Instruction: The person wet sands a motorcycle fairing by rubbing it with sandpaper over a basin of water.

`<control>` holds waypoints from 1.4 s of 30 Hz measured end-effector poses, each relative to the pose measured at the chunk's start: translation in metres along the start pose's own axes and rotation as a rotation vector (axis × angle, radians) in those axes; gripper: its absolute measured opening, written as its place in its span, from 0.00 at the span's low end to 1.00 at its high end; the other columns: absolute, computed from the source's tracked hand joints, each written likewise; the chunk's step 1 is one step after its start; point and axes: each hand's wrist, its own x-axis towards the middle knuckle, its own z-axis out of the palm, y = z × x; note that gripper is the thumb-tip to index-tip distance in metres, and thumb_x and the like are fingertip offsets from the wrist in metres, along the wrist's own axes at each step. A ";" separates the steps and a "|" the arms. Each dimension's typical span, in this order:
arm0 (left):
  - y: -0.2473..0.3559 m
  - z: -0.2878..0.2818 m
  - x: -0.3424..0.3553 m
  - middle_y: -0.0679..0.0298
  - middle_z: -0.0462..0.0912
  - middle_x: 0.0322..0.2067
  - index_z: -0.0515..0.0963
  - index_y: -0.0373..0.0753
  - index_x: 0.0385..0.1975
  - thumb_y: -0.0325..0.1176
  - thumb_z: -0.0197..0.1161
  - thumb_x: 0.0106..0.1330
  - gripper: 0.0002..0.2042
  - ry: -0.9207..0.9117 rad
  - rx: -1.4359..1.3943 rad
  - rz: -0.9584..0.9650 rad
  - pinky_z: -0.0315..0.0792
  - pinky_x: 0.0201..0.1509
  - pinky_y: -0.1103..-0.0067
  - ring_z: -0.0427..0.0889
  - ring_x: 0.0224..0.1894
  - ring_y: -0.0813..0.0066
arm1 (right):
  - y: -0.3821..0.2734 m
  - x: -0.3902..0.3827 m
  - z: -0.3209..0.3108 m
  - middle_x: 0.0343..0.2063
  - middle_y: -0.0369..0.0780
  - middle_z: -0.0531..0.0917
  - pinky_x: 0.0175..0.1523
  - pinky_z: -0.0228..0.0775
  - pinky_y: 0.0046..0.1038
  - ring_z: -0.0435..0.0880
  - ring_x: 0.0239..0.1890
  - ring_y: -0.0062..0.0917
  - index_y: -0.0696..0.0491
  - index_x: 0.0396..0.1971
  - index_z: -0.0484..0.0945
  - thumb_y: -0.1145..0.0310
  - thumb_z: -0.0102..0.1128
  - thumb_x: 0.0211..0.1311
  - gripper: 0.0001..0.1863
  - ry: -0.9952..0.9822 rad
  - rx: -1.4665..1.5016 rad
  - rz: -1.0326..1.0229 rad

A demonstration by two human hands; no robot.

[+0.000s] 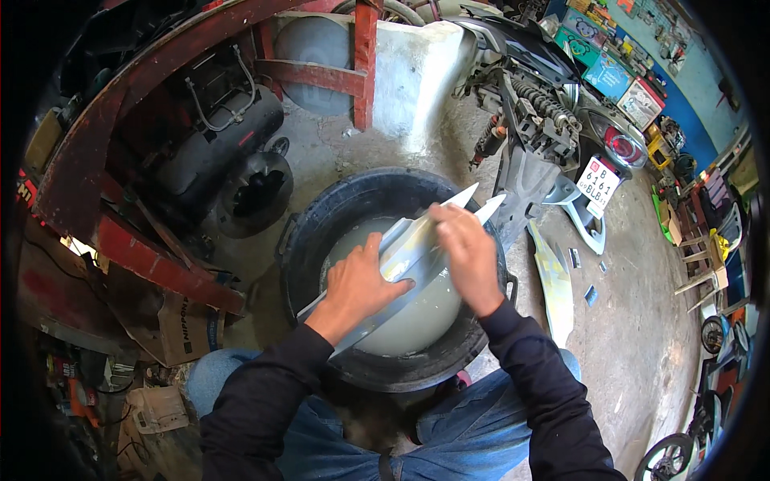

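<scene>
My left hand [353,284] grips a long, pale grey motorcycle body panel [407,255] with yellowish patches and wet-looking spots. The panel slants over a black tub [385,375] of cloudy grey water [409,329], its two pointed tips toward the upper right. My right hand [468,260] presses on the panel's upper part, its fingers bent together and slightly blurred. Whatever lies under those fingertips is hidden. Between my knees stands the tub, with both forearms reaching over its near rim.
A similar yellow-white panel [553,280] lies on the concrete floor right of the tub, near small blue pieces [591,296]. Ahead stands a partly stripped motorcycle [537,120]. Left are a red frame [164,260], a black air compressor [220,132] and a cardboard box [188,325].
</scene>
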 end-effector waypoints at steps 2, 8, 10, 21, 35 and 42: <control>0.000 0.001 0.000 0.41 0.83 0.45 0.67 0.37 0.62 0.54 0.78 0.51 0.43 0.004 -0.002 0.003 0.79 0.50 0.54 0.87 0.45 0.40 | 0.002 0.008 -0.008 0.48 0.40 0.87 0.57 0.78 0.30 0.86 0.48 0.29 0.60 0.50 0.84 0.65 0.52 0.79 0.16 0.092 0.385 0.325; 0.001 -0.006 0.002 0.44 0.83 0.43 0.70 0.36 0.59 0.50 0.77 0.48 0.40 0.104 0.033 0.068 0.80 0.48 0.56 0.87 0.43 0.42 | 0.001 0.012 -0.021 0.51 0.38 0.85 0.55 0.84 0.35 0.84 0.52 0.22 0.58 0.56 0.81 0.67 0.49 0.79 0.16 -0.002 1.019 0.564; 0.003 -0.005 0.001 0.44 0.83 0.42 0.71 0.36 0.58 0.49 0.76 0.48 0.39 0.110 0.039 0.073 0.80 0.47 0.56 0.87 0.43 0.43 | 0.010 0.010 -0.017 0.53 0.38 0.85 0.57 0.82 0.33 0.84 0.52 0.23 0.60 0.57 0.80 0.71 0.48 0.77 0.17 -0.017 0.884 0.485; 0.003 -0.002 -0.004 0.45 0.83 0.41 0.70 0.37 0.60 0.47 0.77 0.50 0.38 0.216 0.042 0.097 0.81 0.44 0.56 0.87 0.41 0.44 | 0.002 -0.005 0.015 0.61 0.49 0.80 0.74 0.61 0.47 0.70 0.71 0.48 0.59 0.56 0.81 0.67 0.60 0.69 0.19 -0.112 -0.469 -0.393; 0.004 0.001 -0.005 0.44 0.82 0.41 0.69 0.36 0.60 0.46 0.78 0.51 0.38 0.201 0.059 0.105 0.80 0.41 0.54 0.87 0.40 0.42 | 0.002 0.006 0.012 0.56 0.50 0.83 0.74 0.63 0.47 0.72 0.69 0.49 0.63 0.48 0.85 0.70 0.61 0.67 0.15 -0.054 -0.496 -0.339; 0.002 0.001 -0.001 0.43 0.82 0.41 0.70 0.36 0.57 0.47 0.78 0.51 0.36 0.209 0.063 0.109 0.80 0.41 0.54 0.87 0.39 0.41 | 0.010 0.010 0.011 0.55 0.50 0.83 0.73 0.64 0.46 0.71 0.69 0.52 0.62 0.48 0.84 0.71 0.62 0.65 0.15 -0.014 -0.528 -0.383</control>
